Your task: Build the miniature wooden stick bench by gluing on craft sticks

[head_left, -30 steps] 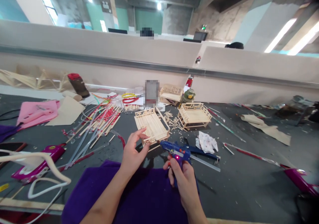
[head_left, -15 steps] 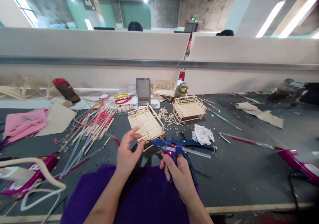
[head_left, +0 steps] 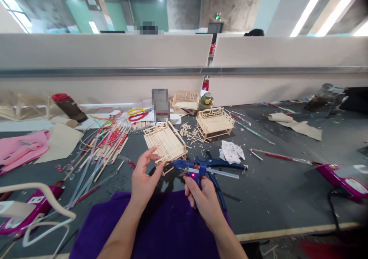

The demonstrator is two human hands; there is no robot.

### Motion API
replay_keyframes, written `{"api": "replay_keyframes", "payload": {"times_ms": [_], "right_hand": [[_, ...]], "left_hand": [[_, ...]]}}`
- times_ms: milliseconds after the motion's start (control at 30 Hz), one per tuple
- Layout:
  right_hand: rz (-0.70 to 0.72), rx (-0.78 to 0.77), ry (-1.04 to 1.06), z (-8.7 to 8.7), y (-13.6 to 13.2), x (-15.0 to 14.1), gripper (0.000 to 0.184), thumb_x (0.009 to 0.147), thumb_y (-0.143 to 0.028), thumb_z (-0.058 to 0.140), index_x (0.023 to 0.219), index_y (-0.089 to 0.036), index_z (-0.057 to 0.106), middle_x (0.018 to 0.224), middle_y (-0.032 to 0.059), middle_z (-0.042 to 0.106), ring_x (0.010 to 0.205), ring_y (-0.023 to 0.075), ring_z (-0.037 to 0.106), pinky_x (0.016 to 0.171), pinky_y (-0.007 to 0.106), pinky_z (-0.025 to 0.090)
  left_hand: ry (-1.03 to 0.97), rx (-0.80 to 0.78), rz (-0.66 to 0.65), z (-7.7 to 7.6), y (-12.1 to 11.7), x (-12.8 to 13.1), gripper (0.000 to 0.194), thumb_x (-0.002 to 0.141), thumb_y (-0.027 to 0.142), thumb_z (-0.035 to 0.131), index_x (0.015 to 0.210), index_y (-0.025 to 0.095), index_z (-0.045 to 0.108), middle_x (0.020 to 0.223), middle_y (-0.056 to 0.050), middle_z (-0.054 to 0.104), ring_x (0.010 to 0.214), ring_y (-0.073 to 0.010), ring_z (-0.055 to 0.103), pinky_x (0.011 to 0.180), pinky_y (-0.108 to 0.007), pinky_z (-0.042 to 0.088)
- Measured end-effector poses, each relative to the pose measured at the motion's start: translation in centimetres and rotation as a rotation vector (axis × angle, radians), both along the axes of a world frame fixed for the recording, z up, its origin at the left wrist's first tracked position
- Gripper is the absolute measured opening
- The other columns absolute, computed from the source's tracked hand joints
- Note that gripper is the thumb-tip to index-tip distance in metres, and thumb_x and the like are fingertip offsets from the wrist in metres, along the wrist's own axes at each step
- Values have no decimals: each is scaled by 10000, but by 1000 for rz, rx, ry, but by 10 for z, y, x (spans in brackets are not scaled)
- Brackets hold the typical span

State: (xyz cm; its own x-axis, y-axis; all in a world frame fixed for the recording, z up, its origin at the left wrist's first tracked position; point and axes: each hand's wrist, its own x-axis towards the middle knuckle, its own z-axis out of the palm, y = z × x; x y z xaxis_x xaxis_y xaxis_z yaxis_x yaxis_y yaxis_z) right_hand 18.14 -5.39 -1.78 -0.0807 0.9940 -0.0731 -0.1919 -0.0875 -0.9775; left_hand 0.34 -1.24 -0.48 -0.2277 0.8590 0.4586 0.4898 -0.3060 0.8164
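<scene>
My right hand is wrapped round the handle of a blue hot glue gun, which has a lit red light and a clear glue stick out of its back. The gun's nozzle points left, at the near corner of a miniature wooden bench built of thin sticks. My left hand grips that bench's near left corner, thumb at the front edge and fingers curled over it. Whether a small stick is also between the fingertips is too fine to tell. Behind stand a second miniature bench and a third one.
Blue cutting pliers lie right of the gun, near crumpled paper. Short cut sticks are scattered between the benches. Left lie bundled sticks, scissors and a pink cloth. A magenta tool lies right.
The view has shifted slightly, so everything on the table sits a little further left. Both hands keep their hold, with the nozzle still at the bench's near corner.
</scene>
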Motion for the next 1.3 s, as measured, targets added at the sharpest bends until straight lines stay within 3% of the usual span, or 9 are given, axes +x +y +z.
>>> {"api": "replay_keyframes", "payload": {"times_ms": [367,1300], "right_hand": [[-10,-1,-113,2,1,1,443,863,-603,576,752,-180,509,456,-78,421,379,67,389,386,191,298],[17,13,-154,4,-1,4,453,872,-621,535,755,-186,492,471,-71,433,382,70,392,390,194,321]], "left_hand": [[-4,7,-1,-2,0,0,460,826,315,687,1254,198,564,952,-24,665,938,-178,644,982,-345,466],[23,38,-4,-1,2,-1,435,833,296,676,1244,198,572,958,-25,658,964,-180,632,1001,-352,450]]}}
